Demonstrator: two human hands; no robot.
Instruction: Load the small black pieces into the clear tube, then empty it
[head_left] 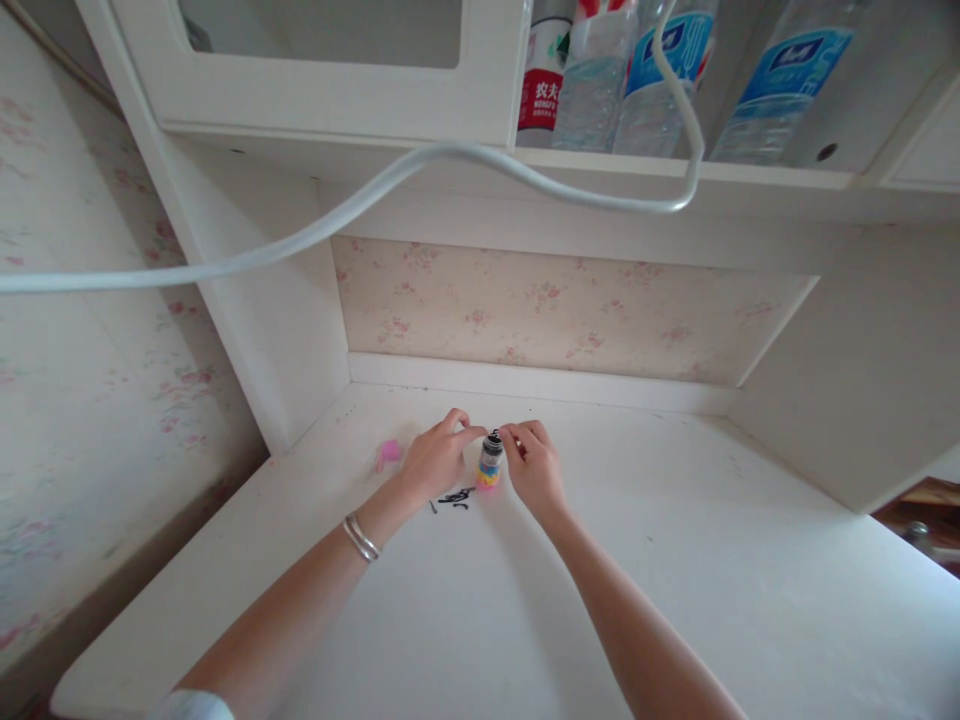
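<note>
A small clear jar stands upright on the white desk, filled with pink, yellow, blue and black layers that look like small hair ties. Black pieces poke up at its mouth. My right hand is closed in a pinch at the rim, on a black hair tie as far as I can make out. On the jar's other side, my left hand reaches one digit to the rim, its thumb and forefinger apart. Loose black hair ties lie in front of the jar. A pink cap lies left of my left hand.
A white desk spreads under both arms, with a raised strip along its back. Overhead is a cabinet with several plastic bottles on its shelf. A white cable hangs across the upper view.
</note>
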